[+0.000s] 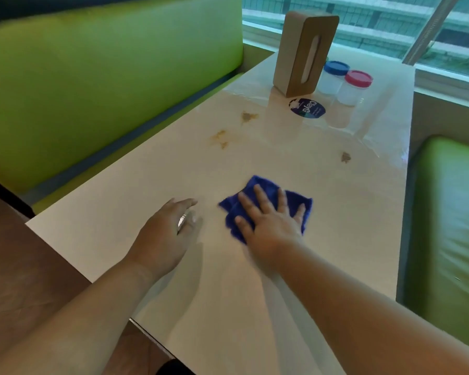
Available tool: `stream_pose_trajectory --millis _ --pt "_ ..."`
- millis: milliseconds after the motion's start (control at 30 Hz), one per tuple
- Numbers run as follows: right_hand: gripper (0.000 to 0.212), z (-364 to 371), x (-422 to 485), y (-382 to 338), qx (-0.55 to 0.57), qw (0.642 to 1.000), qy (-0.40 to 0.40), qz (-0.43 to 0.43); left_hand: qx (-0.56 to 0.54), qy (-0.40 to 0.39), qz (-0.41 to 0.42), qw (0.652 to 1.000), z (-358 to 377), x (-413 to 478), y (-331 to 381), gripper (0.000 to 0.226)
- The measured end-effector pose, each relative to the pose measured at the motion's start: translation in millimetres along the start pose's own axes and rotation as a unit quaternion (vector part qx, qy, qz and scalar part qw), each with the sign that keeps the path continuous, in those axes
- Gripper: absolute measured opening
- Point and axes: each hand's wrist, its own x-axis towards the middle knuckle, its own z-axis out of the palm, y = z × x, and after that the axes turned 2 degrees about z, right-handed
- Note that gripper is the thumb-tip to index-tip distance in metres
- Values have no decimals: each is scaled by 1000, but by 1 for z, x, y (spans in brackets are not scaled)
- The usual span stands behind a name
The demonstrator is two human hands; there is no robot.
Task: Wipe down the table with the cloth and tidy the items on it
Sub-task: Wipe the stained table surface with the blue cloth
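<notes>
Head camera looks down a long pale table [255, 280] set between green bench seats [92, 85]. The right hand [268, 220] lies flat on a blue cloth [257, 190], fingers spread wide and pressing it to the tabletop; nothing is gripped, the palm simply covers the cloth's near half. Just beside the cloth, on its left, the left hand [168, 234] rests above or on the bare surface with fingers extended and loosely together, holding nothing; it is blurred, so contact with the table cannot be told. Beyond the cloth three brownish stains mark the surface: one [345, 157] off to its far right, a pair [220, 138] farther back on the left, and another [248, 116] past those. Well apart from the cloth, at the window end, stands an upright wooden tissue box [303, 52], with a blue-lidded jar [333, 77] and a red-lidded jar [355, 87] beside it, and a round dark sticker [307, 108] just in front.
</notes>
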Motion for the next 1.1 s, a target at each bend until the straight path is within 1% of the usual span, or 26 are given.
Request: stream_pose_trajectory --millis 67,100,133,167,200,300,333,367,433,500,533,567,633,700,733,767,800,900,933,1000,1100 --pt "56 7 -33 -6 -11 995 1 -101 14 -6 11 1000 6 -2 5 35" --pt "56 10 -48 -2 -13 990 -2 -138 22 -15 17 1000 9 -4 8 36" --pt "55 12 -57 8 -14 988 -1 -153 26 -26 25 999 13 -6 11 35" --pt "55 12 -61 22 -9 989 9 -146 28 -35 34 998 16 -8 15 34" --pt "53 10 -60 38 -1 993 20 -119 28 -42 46 998 18 -11 18 31" --pt "52 0 -49 80 10 1000 24 9 52 -58 78 994 27 -20 30 28" --pt "52 -2 -46 83 6 999 21 33 65 -60 84 992 30 -21 32 30" --pt "53 -2 -48 81 1 999 18 38 78 -63 90 991 34 -24 36 32" --pt "55 3 -70 67 5 1000 16 -1 95 -74 94 988 41 -29 43 37" --pt "58 10 -106 58 9 996 16 -90 112 -78 87 987 49 -33 46 42" --pt "60 13 -121 62 12 992 11 -122 127 -82 79 985 52 -34 46 45" --pt "62 13 -128 72 15 991 8 -135 146 -88 69 983 55 -35 45 48" --pt "60 8 -123 97 19 994 11 -104 193 -107 51 974 60 -38 42 53" --pt "54 4 -111 113 26 999 23 -29 228 -118 46 966 64 -40 42 56" --pt "54 3 -109 113 27 999 25 -5 236 -119 44 963 65 -40 44 57" --pt "54 4 -111 109 27 999 24 -2 242 -121 42 962 65 -40 44 57" --pt "55 6 -119 102 25 999 21 -20 247 -124 41 960 66 -40 45 57" --pt "56 17 -165 88 23 988 3 -150 255 -142 31 956 65 -38 45 58" --pt "54 17 -176 93 26 985 -1 -172 256 -147 30 955 64 -37 46 59" --pt "51 13 -177 110 29 986 6 -165 255 -142 31 956 63 -38 49 59" --pt "50 4 -151 131 37 997 21 -72 254 -137 25 957 63 -40 55 59"
